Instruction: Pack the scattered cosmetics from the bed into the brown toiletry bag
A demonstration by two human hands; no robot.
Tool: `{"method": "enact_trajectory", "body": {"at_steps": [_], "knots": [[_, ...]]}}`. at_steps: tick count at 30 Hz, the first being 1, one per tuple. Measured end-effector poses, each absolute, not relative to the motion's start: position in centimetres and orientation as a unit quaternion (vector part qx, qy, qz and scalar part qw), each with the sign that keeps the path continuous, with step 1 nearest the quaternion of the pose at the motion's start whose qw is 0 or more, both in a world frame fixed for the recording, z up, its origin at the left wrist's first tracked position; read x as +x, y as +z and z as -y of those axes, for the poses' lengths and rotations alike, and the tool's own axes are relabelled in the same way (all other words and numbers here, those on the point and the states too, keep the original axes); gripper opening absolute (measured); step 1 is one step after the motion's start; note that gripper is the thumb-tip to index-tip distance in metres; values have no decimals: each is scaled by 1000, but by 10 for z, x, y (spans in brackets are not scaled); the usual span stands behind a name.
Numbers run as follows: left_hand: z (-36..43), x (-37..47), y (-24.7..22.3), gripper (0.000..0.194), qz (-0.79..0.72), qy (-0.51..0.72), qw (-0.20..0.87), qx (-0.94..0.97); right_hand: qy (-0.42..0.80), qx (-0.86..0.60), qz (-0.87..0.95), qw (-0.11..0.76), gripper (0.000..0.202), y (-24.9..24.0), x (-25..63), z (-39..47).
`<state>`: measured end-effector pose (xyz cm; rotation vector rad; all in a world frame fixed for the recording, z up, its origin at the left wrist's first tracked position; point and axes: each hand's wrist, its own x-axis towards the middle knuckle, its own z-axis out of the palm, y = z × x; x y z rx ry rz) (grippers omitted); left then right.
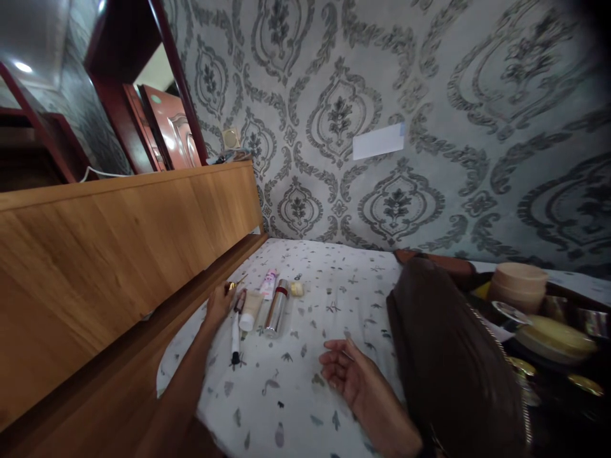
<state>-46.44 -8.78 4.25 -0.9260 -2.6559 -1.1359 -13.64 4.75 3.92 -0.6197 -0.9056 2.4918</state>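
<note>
My left hand [220,301] is closed on a small gold-coloured item [231,286] at the left end of a row on the patterned white cloth [281,407]. Beside it lie a small dark tube [240,301], a white pen-like stick with a black tip [235,337], a beige tube with a white cap [251,312], a pink and white tube [268,284], a silver cylinder with a red band [277,310] and a small cream-yellow jar [296,289]. My right hand [344,371] hovers over the cloth, palm turned up, fingers loosely curled and apart, holding nothing.
A dark brown bag [449,356] stands at the right, with a black tray behind it holding a stacked peach container [518,286] and a yellow-lidded jar [556,337]. A wooden board [128,254] runs along the left. The patterned wall [334,184] rises behind the cloth.
</note>
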Motion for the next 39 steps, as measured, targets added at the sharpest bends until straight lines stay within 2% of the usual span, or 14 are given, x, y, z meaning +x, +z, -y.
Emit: {"method": "enact_trajectory", "body": {"at_steps": [3,6,11,16,20,24,31,39], "knots": [[83,-455,53,34,802,-473,0,-365,892,-221,333,209,52,39,-136,-47],[75,-435,65,40,729,-519,-96,-435,885,-223,346,215,52,39,-136,-47],[55,-387,84,39,633,-513,-260,-519,880,-215,358,227,54,42,-134,-44],[34,-350,96,30,579,-465,-360,-565,883,-202,356,232,59,40,-132,-43],[21,-332,92,27,548,-439,-394,-593,883,-202,354,232,58,40,-134,-43],[15,-322,79,28,526,-480,-398,-578,885,-203,349,231,54,42,-134,-43],[19,-318,70,44,528,-547,-433,-485,890,-198,340,229,52,42,-132,-43],[18,-313,66,40,549,-558,-415,-464,895,-181,334,236,47,38,-131,-45]]}}
